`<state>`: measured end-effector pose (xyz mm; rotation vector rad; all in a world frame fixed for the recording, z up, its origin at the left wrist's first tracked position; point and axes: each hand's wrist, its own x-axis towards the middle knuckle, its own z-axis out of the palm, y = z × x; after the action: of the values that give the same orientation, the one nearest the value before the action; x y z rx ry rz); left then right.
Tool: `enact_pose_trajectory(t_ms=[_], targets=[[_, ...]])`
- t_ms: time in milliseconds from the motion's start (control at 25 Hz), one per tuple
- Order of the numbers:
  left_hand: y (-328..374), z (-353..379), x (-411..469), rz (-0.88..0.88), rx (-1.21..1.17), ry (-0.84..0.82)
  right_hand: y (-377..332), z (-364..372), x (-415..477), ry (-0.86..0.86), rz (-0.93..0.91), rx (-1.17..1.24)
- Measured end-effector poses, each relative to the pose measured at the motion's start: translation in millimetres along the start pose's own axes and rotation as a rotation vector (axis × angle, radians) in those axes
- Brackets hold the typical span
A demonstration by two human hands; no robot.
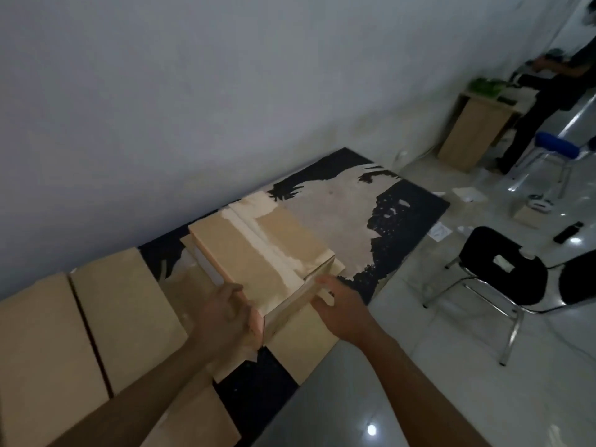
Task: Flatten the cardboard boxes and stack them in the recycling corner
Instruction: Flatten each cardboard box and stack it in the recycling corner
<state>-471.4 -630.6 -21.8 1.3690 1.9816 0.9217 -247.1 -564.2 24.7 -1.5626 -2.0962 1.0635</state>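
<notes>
From my end, the person shows only as two forearms and the hands they end in. The left forearm [154, 391] is bare along all its visible length, from the lower left edge up to the wrist. The right forearm [419, 382] is bare likewise, from the bottom edge to the wrist. The left grip [225, 312] and right grip [343, 309] are uncovered hands seen from the back. The dim, soft picture blurs finer detail such as nails.
</notes>
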Motion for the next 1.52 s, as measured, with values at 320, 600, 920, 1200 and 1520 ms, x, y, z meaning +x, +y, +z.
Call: enact_pose_trajectory(t_ms=[320,600,920,1200,1520], targets=[[39.2,79.9,37.9,-0.353,-0.004,0.252,74.8,-13.8,166.5,-0.154,-0.215,-0.213],[62.1,126.2,63.1,-0.477,0.105,0.297,112.6,-60.2,229.6,-0.588,-0.416,-0.164],[70.8,131.2,73.5,-0.458,-0.127,0.441,136.9,-76.4,245.2,-0.492,-0.445,0.061],[63.7,145.3,41.4,-0.51,-0.487,0.932,144.1,-62.7,216.0,-0.015,-0.124,0.399],[48.5,137.9,18.6,-0.938,-0.678,1.044,162.3,-57.1,235.2,0.075,0.317,0.552]])
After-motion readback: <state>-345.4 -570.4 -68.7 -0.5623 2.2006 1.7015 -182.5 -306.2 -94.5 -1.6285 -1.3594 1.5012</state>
